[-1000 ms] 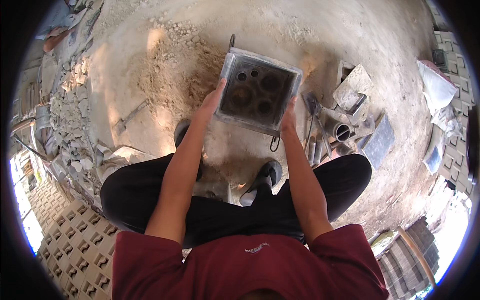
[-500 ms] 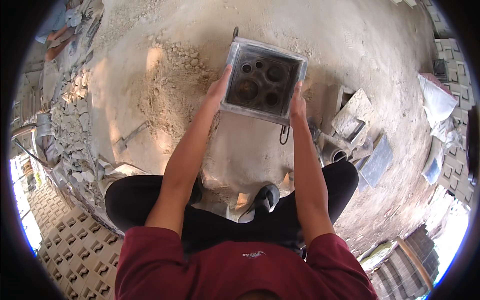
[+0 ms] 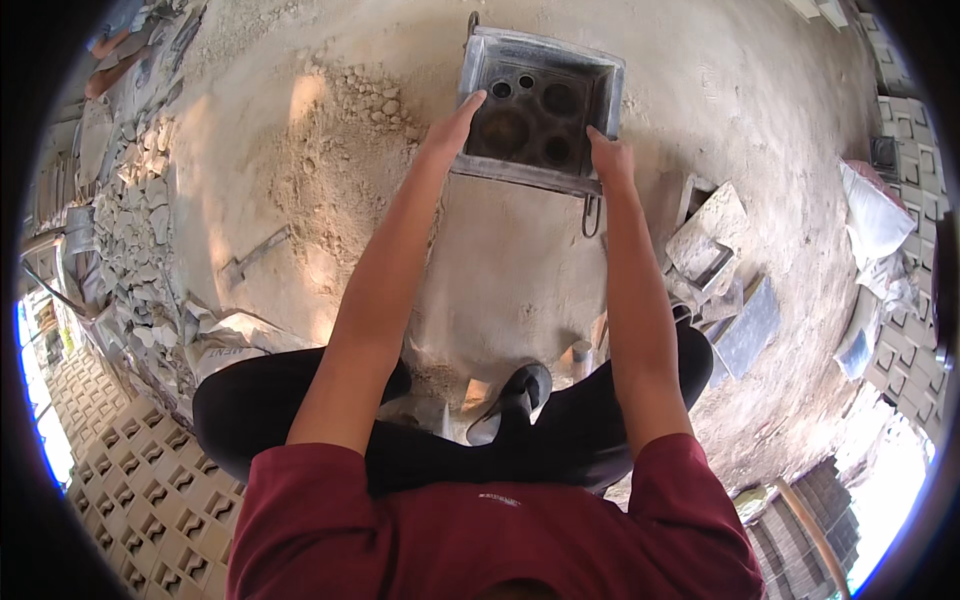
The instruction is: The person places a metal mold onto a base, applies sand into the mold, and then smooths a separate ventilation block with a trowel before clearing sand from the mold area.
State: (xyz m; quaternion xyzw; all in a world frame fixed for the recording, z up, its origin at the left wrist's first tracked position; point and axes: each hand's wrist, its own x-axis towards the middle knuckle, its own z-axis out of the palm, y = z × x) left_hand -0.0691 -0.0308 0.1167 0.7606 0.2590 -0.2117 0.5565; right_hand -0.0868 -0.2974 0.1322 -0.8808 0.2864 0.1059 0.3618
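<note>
A square grey metal mould (image 3: 530,174) with raised walls and several round dark holes or discs in its floor is out in front of me, at arm's length. My left hand (image 3: 453,135) grips its left wall, thumb over the rim. On the opposite wall, my right hand (image 3: 612,160) holds on in the same way, its thumb at the inner edge. A wire loop (image 3: 591,216) sticks out from the near right corner, and another loop (image 3: 473,22) from the far left corner. The fingers under the mould are hidden.
Loose sandy soil with stones (image 3: 345,150) lies left of the mould, near a small trowel-like tool (image 3: 255,257). To the right are dusty blocks (image 3: 703,235) and a grey slab (image 3: 748,325). Patterned blocks (image 3: 150,490) are stacked at lower left; a white sack (image 3: 877,205) sits far right.
Both hands have carried the mould farther from my body and slightly right. My arms are stretched out more, and the right hand's thumb now reaches over the rim.
</note>
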